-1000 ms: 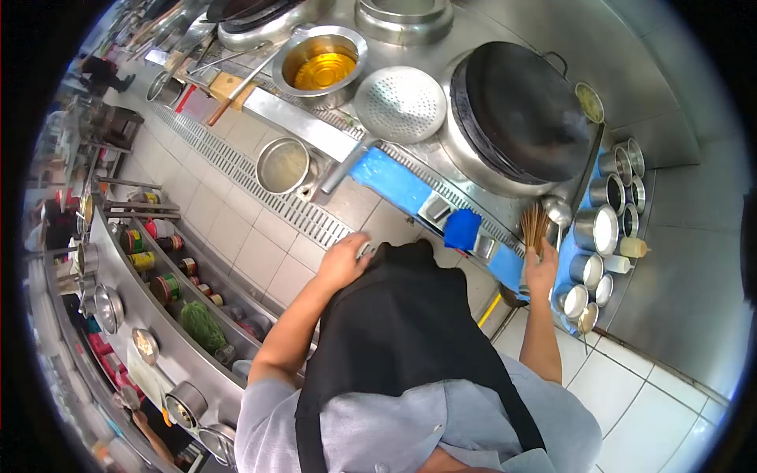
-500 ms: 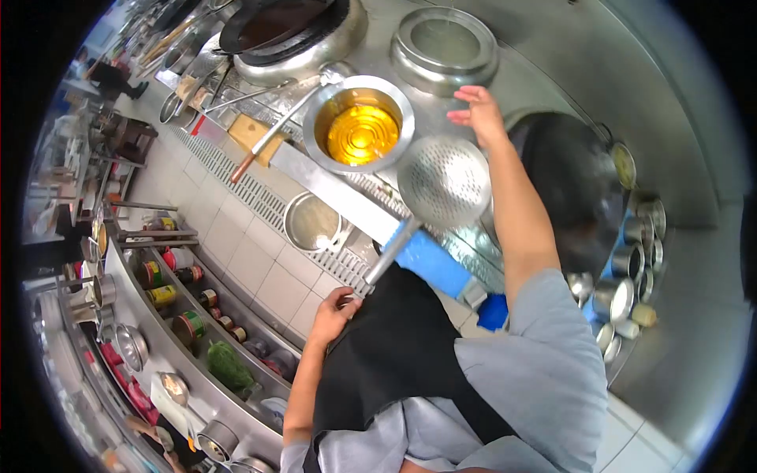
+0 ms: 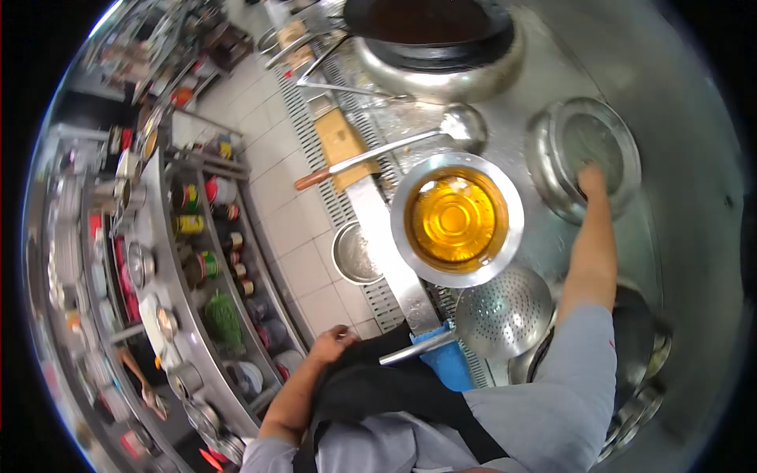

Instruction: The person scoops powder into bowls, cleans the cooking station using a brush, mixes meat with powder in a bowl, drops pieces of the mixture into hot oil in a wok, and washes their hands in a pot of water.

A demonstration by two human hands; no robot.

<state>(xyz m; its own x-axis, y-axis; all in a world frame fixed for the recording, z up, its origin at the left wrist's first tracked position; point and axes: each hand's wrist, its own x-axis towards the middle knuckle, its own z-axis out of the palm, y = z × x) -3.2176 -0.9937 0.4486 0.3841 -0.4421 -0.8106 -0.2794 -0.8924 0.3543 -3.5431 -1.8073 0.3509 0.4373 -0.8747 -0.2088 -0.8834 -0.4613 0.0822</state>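
Observation:
My right hand [image 3: 590, 175] reaches into the round metal pot [image 3: 544, 162] at the upper right, which holds cloudy liquid. Its fingers are hidden inside the opening. Loosely curled by the dark apron [image 3: 371, 378], my left hand [image 3: 333, 344] holds nothing that I can see. Between my arms stands a metal basin [image 3: 509, 229] of clear golden liquid, probably oil. A perforated strainer [image 3: 505, 311] lies just in front of it, its handle pointing left. Behind the basin, a ladle [image 3: 465, 126] with a wooden handle end rests on the counter.
A black wok [image 3: 426, 24] sits on a burner ring at the back. Another dark wok [image 3: 631, 331] is beyond my right arm. A blue cloth [image 3: 448, 363] lies by the strainer handle. Shelves with jars [image 3: 189, 225] run along the left; another person's hand [image 3: 156, 402] shows there.
My right hand has moved from open in the air beside the round pot down into its opening. The view has turned and shifted. My left hand stays near the apron, its fingers more curled.

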